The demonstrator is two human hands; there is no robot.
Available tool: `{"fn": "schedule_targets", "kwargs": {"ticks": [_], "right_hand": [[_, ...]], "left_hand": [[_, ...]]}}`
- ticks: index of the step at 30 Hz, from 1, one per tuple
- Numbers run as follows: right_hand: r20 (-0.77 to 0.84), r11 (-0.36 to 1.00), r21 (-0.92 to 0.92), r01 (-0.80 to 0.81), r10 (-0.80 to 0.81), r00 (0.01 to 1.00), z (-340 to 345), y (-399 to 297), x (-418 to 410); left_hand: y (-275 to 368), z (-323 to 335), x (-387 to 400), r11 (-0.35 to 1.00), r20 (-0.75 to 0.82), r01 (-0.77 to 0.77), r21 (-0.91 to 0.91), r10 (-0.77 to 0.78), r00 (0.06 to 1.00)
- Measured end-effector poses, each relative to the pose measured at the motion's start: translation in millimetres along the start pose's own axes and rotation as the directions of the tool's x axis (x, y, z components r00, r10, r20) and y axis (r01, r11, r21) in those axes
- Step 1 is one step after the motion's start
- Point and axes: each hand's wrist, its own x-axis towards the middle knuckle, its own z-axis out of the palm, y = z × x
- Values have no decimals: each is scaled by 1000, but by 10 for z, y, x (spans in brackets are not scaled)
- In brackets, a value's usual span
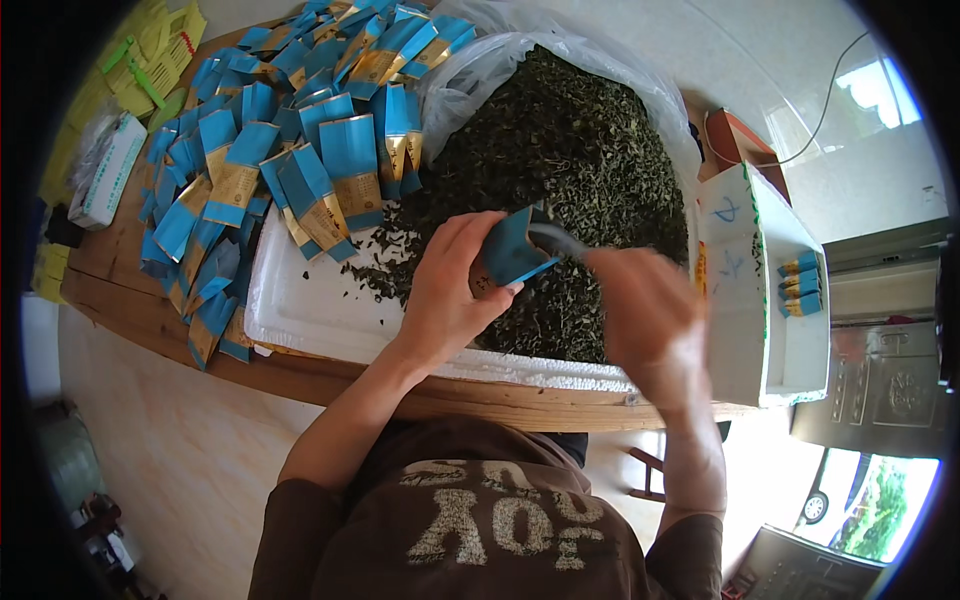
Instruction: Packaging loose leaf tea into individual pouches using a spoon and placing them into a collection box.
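Observation:
My left hand (pixel 450 281) holds a blue and gold packet (pixel 508 244), tilted with its open mouth towards my right hand. Blurred by motion, my right hand (pixel 649 311) grips a spoon or small scoop (pixel 556 238) whose end is at the packet's mouth. What the scoop carries is hidden. Under both hands spreads a large heap of dark dried leaves, likely tea (pixel 555 142), in a white foam tray (pixel 300 311). Clear plastic sheeting (pixel 480 67) wraps the heap's far side.
Many more blue and gold packets (pixel 240 176) pile on the wooden table (pixel 112 277) at left, some over the tray's edge. A white foam box (pixel 780 367) at right holds several packets (pixel 801 285). A tissue-like carton (pixel 109 172) and yellow bags (pixel 161 52) lie far left.

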Motion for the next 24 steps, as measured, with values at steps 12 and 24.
{"fn": "schedule_targets", "kwargs": {"ticks": [12, 24], "right_hand": [[-266, 933, -120, -339, 298, 917, -95, 758, -306], [374, 149, 697, -701, 759, 533, 421, 1021, -296]], "left_hand": [[-14, -19, 3, 998, -70, -55, -30, 53, 996], [-53, 5, -15, 1000, -57, 8, 6, -7, 998]]}}
